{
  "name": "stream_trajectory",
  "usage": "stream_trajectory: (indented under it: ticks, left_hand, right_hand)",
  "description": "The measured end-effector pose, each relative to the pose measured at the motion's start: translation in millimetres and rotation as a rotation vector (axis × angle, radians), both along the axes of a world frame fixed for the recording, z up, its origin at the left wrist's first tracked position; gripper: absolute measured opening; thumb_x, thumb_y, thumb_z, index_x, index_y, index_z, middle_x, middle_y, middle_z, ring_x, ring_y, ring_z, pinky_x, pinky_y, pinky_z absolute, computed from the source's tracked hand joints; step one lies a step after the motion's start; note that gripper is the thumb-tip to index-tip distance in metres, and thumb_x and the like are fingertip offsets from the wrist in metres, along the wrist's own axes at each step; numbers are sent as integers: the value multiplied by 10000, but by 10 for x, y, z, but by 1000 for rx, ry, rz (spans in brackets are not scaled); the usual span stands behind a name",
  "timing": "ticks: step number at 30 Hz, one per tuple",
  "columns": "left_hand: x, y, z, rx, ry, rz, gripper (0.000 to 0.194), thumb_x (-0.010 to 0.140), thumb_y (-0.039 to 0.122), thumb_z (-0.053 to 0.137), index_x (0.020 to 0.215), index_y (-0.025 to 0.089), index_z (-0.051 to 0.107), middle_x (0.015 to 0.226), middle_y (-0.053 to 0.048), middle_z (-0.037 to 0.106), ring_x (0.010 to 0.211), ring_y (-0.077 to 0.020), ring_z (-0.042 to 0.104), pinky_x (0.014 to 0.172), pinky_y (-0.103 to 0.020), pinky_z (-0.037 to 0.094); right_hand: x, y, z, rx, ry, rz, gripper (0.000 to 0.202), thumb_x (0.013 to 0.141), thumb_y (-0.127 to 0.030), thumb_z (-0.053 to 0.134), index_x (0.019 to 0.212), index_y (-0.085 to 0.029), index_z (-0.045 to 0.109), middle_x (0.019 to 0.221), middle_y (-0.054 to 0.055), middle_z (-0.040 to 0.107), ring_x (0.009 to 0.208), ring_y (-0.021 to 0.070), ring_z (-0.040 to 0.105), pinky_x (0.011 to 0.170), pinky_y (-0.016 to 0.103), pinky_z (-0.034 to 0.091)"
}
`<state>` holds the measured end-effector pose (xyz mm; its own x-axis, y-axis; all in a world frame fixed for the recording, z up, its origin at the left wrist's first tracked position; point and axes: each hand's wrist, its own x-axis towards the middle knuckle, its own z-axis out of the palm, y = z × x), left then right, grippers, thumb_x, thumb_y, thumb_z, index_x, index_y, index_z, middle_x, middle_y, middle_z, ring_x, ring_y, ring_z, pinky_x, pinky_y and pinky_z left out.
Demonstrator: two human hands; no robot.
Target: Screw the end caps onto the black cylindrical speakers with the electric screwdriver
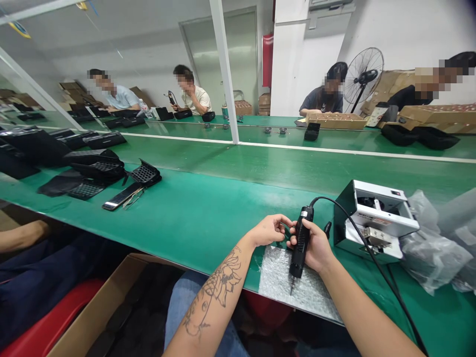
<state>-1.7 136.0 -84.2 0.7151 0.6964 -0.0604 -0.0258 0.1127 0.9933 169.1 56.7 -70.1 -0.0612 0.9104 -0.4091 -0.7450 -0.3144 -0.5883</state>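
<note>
Holding a driver (302, 240) in the right hand (316, 248), clamped around the black body with the thumb laid over the upper part. Tilted slightly, with the bit (292, 286) pointing down over a bubble-wrap sheet (273, 272) at the near edge of the green table (208, 213). Bringing the left hand (271, 229) just beside the driver, with thumb and fingertips curled in close to one another; too small and partly hidden there to tell whether pinching anything or touching the driver. From the driver's top end, a black cord (355, 223) arching over and down to the right, in front of a machine (375, 213). Right of the machine, clear plastic bags (433, 258). Farther left on the table, a phone (119, 198) near open black cases (98, 168). Across the table, four seated people (197, 101) and a fan (366, 77). At far left, a co-worker's arm (24, 235) above a red chair (74, 312).
</note>
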Motion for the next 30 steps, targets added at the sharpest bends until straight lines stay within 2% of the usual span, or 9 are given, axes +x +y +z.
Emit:
stream_trajectory:
  ticks: [15, 23, 28, 30]
  left_hand:
    - [57, -25, -51, -46, -52, 32, 503, 552, 0, 598, 1035, 111, 679, 724, 15, 597, 682, -89, 557, 626, -196, 415]
    - [68, -28, 0, -113, -121, 43, 453, 572, 34, 586, 1014, 109, 656, 680, 9, 617, 636, -102, 590, 567, -196, 475]
    - [51, -7, 21, -137, -198, 103, 392, 561, 63, 571, 946, 127, 613, 873, -33, 669, 618, -83, 598, 516, -196, 494]
    - [47, -2, 24, -138, -218, 127, 378, 561, 71, 569, 933, 129, 607, 873, -27, 657, 601, -78, 595, 502, -196, 498]
  right_hand:
    - [13, 7, -12, 7, 5, 0, 203, 917, -345, 607, 927, -153, 673, 755, 47, 699, 514, 152, 609, 619, 394, 624]
    - [11, -12, 12, 31, 46, -18, 233, 922, -342, 565, 917, -145, 690, 751, 58, 695, 520, 162, 606, 650, 415, 628]
    - [6, -16, 14, 44, 83, -19, 267, 912, -366, 566, 926, -137, 701, 758, 67, 685, 512, 162, 584, 682, 450, 630]
    - [11, -17, 12, 48, 95, -15, 274, 907, -375, 570, 928, -137, 703, 762, 68, 681, 510, 158, 575, 687, 451, 631]
